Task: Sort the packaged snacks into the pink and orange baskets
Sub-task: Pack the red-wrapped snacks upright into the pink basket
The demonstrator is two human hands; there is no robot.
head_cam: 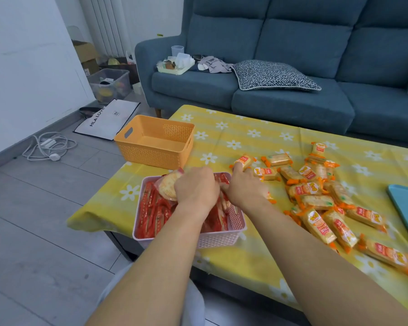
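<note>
A blue sofa [292,27] behind the desk carries a patterned cushion [273,75], crumpled grey clothes [213,64] and a cream tray [172,70] of containers. A yellow flowered cloth [257,128] covers the desk. On the floor lie a white bag [108,118], a coiled white cable [48,147] and a clear storage bin [110,83].

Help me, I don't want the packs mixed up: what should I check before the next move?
1. Orange basket empty, open side up: ok.
2. Left hand grips the round cracker packet above the pink basket: ok.
3. Right hand free: cannot tell, its palm side is hidden.
4. Room left in the pink basket: cannot tell, red packets crowd it.
5. Orange-wrapped packs within reach on the tablecloth: ok.
</note>
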